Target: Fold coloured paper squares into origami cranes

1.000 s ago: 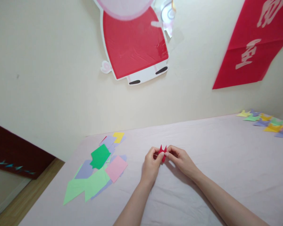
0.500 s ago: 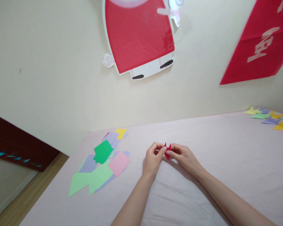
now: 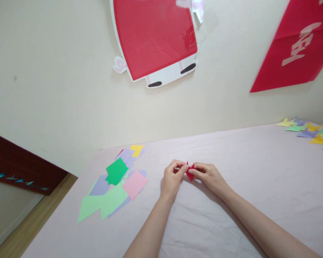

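**1. Hands.** Your L hand and R hand meet mid-bed. Both are closed in a fingertip pinch on one small red folded paper. The L thumb + forefinger take its 9 o'clock side, and the R pair takes its 3 o'clock side.

**2. Paper position.** The red folded paper sits between the two pinches w/ its points toward 12. It is at or just above the sheet; contact w/ the bed can't be confirmed. A two-sided grip likely steadies so small a piece and holds the creases flat.

**3. Flat stock.** The loose paper pile lies at 9 o'clock of your L hand, near but apart. A green sheet is on top, and a pink sheet is nearest the hand. The pile is probably placed in easy L reach w/o crowding the work spot.

**4. Folded pieces.** These lie at 2 o'clock, well apart from the hands, along the wall.
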Action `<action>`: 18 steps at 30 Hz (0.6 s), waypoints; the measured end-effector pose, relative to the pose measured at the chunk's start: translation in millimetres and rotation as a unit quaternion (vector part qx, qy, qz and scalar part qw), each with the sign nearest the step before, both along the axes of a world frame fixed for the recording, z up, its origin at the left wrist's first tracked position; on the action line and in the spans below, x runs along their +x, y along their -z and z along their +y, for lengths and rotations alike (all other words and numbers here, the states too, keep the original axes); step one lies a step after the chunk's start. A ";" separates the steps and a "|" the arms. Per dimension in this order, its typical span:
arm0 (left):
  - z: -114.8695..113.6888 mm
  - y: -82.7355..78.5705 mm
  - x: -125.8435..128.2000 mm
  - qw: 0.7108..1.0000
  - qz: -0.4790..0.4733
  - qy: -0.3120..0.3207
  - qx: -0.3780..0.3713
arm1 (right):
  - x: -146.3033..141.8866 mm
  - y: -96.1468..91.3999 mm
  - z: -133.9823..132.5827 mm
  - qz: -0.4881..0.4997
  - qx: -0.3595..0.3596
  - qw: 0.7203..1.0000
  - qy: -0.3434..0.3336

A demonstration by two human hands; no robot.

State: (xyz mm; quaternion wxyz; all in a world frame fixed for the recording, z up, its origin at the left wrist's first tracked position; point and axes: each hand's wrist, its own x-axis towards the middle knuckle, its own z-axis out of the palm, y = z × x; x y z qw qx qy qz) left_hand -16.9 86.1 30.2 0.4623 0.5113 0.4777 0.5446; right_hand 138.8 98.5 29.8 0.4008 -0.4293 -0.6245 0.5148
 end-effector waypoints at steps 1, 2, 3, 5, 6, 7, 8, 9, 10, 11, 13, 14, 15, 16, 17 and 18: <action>0.1 0.4 -0.3 1.000 -0.002 0.000 0.000 | 0.0 -0.5 -0.1 0.006 -0.002 1.000 0.003; 0.2 0.8 -0.6 1.000 -0.004 0.000 -0.001 | -0.1 -0.9 0.0 0.011 -0.004 1.000 0.007; 0.2 1.1 -0.8 1.000 -0.006 -0.001 -0.001 | -0.1 -1.2 0.0 0.014 -0.006 1.000 0.010; 0.2 1.6 -0.9 1.000 -0.009 -0.002 -0.001 | -0.1 -1.8 0.2 0.018 -0.010 1.000 0.015; 0.1 1.6 -0.9 1.000 -0.010 -0.002 -0.001 | -0.1 -2.2 0.2 0.020 -0.011 1.000 0.016; 0.0 1.6 -0.7 1.000 -0.011 -0.002 0.000 | -0.2 -2.6 0.2 0.021 -0.011 1.000 0.016; -0.2 1.4 -0.5 1.000 -0.011 -0.003 0.001 | -0.3 -3.0 0.1 0.022 -0.010 1.000 0.014; -0.3 1.2 -0.1 1.000 -0.012 -0.003 0.002 | -0.4 -3.3 -0.1 0.024 -0.010 1.000 0.013; -0.5 0.8 0.2 1.000 -0.012 -0.004 0.003 | -0.5 -3.6 -0.2 0.025 -0.009 1.000 0.013; -0.7 0.5 0.6 1.000 -0.013 -0.005 0.004 | -0.6 -3.6 -0.3 0.026 -0.008 1.000 0.012; -1.3 -0.3 1.6 1.000 -0.014 -0.008 0.005 | -0.7 -3.0 -0.3 0.025 -0.006 1.000 0.012; -1.6 -0.7 2.1 1.000 -0.015 -0.009 0.005 | -0.6 -2.4 -0.2 0.025 -0.005 1.000 0.013; -2.0 -1.2 2.8 1.000 -0.015 -0.011 0.005 | -0.5 -1.7 0.0 0.026 -0.003 1.000 0.014; -2.5 -1.6 3.5 1.000 -0.016 -0.013 0.005 | -0.5 -1.1 0.2 0.027 -0.002 1.000 0.015; -3.0 -2.0 4.3 1.000 -0.017 -0.015 0.006 | -0.5 -0.8 0.3 0.028 -0.001 0.999 0.015; -3.4 -2.4 5.3 1.000 -0.017 -0.018 0.006 | -0.6 -0.7 0.3 0.028 0.000 0.999 0.016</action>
